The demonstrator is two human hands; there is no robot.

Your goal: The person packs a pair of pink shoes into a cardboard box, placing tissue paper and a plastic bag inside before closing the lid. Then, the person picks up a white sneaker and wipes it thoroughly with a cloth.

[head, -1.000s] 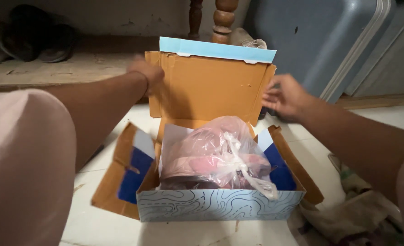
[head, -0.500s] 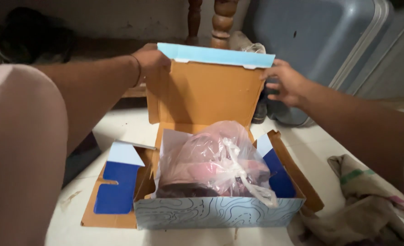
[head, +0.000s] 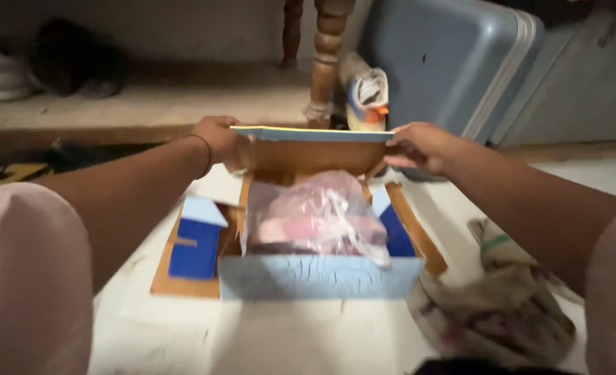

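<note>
A light blue cardboard shoe box (head: pixel 318 276) sits open on the white floor in front of me. Inside lies a clear plastic bag (head: pixel 311 215) with something pink in it. The box lid (head: pixel 311 133) is tipped forward over the box, seen nearly edge-on. My left hand (head: pixel 217 139) grips the lid's left corner. At the lid's right corner my right hand (head: pixel 419 144) holds on too. The left side flap (head: pixel 190 246), brown with blue panels, lies spread on the floor, and the right flap (head: pixel 412 232) stands out at an angle.
A crumpled cloth (head: pixel 502 305) lies on the floor to the right of the box. Behind it stand a turned wooden leg (head: pixel 325 62), a shoe (head: pixel 365 94) and a blue-grey suitcase (head: pixel 447 62). Dark shoes (head: pixel 71 66) rest on a ledge at the back left.
Both hands have closed on the lid's corners and swung it forward and down from upright. The view has tilted and pulled back slightly.
</note>
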